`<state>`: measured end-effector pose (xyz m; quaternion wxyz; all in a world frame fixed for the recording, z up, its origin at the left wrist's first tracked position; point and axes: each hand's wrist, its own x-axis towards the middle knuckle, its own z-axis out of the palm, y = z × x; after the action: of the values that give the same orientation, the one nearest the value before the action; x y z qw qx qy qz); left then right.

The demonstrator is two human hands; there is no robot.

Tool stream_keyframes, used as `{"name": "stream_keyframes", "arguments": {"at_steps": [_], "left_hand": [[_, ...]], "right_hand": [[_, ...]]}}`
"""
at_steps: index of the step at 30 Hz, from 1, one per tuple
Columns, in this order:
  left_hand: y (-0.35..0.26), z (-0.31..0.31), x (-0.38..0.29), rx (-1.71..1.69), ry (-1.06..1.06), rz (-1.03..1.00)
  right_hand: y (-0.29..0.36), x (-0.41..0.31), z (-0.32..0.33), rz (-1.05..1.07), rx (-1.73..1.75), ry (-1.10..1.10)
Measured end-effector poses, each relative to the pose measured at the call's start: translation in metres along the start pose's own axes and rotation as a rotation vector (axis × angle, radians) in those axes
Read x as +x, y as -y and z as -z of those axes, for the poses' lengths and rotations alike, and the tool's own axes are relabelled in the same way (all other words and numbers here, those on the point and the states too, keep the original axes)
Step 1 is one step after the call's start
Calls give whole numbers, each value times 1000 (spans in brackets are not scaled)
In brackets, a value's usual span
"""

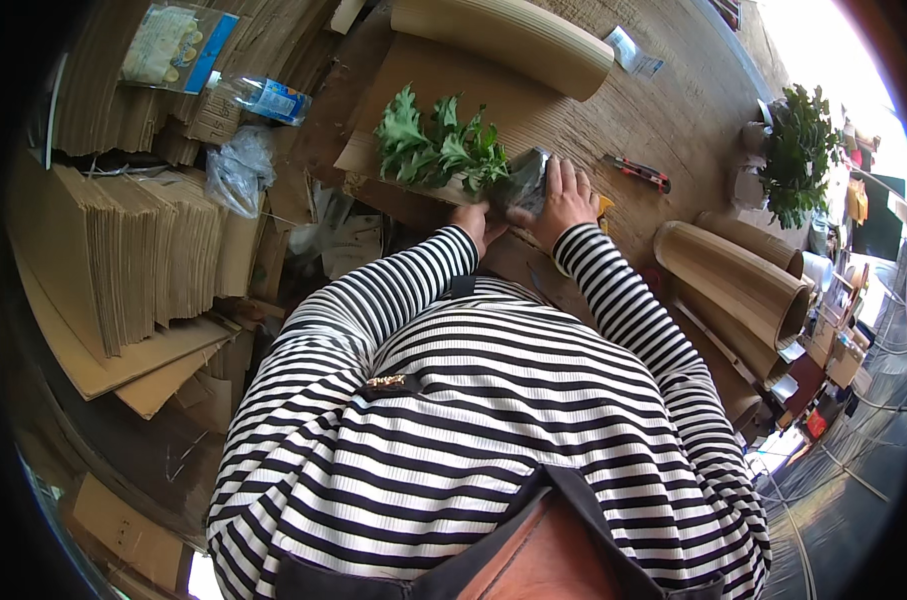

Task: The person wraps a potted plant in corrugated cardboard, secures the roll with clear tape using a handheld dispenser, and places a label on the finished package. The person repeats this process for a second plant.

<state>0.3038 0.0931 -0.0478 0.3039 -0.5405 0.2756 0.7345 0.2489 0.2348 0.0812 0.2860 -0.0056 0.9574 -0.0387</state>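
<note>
A leafy green plant (442, 142) lies on its side, leaves pointing left, over the near edge of a corrugated cardboard sheet (416, 71). Its root end sits in a dark pot wrapped in shiny clear plastic (527, 184). Over the pot's right side spreads my right hand (571, 196), gripping it with the thumb on the near side. My left hand (477, 226) is curled at the pot's near left, close to the stems; its fingertips are partly hidden. Just right of my right hand, a yellow-handled tool (605, 206) is partly covered.
A red-and-black utility knife (639, 174) lies on the wooden tabletop (648, 97). Behind the plant is a corrugated cardboard roll (506, 41); more rolls (731, 277) are at right, near another leafy plant (798, 157). Stacked cardboard (153, 247), a plastic bottle (266, 97) and crumpled plastic (242, 171) are at left.
</note>
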Motion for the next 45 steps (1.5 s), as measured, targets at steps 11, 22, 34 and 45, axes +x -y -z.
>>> {"name": "stream_keyframes", "arguments": {"at_steps": [11, 22, 34, 45], "left_hand": [[-14, -22, -29, -55, -4, 88], [-90, -62, -94, 1648, 423, -1284], [-136, -121, -24, 1878, 437, -1386], [-178, -177, -13, 2143, 448, -1042]], "right_hand": [[-5, -4, -59, 74, -63, -188], [-29, 59, 28, 144, 129, 97], [-54, 180, 64, 255, 42, 625], [-37, 83, -30, 101, -81, -625]]}}
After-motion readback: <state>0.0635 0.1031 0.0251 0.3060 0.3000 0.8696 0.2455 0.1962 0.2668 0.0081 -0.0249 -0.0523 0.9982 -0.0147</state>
